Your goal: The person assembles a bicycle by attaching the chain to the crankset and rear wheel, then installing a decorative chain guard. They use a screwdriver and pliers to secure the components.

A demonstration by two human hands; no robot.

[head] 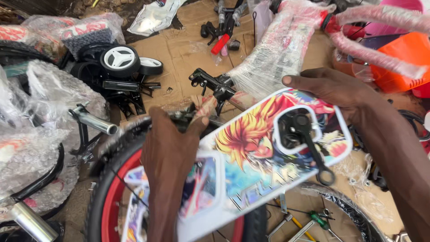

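A white chain guard (pixel 251 157) with a bright cartoon print lies across a small bicycle, over the black crank arm (pixel 313 150). My left hand (pixel 168 152) reaches past the guard's left end, fingers pinched on a small metal part near the rear wheel (pixel 109 197), which has a red rim and black tyre. My right hand (pixel 331 89) grips the guard's upper right edge. The bicycle frame (pixel 277 49) wrapped in clear plastic runs up to the right.
Cardboard (pixel 179 58) covers the ground. Small white-and-black training wheels (pixel 120 60) and black brackets lie at left, bubble-wrapped parts (pixel 49 94) further left. A green-handled screwdriver (pixel 320 220) and spanners lie at bottom right. An orange plastic piece (pixel 403 58) sits at right.
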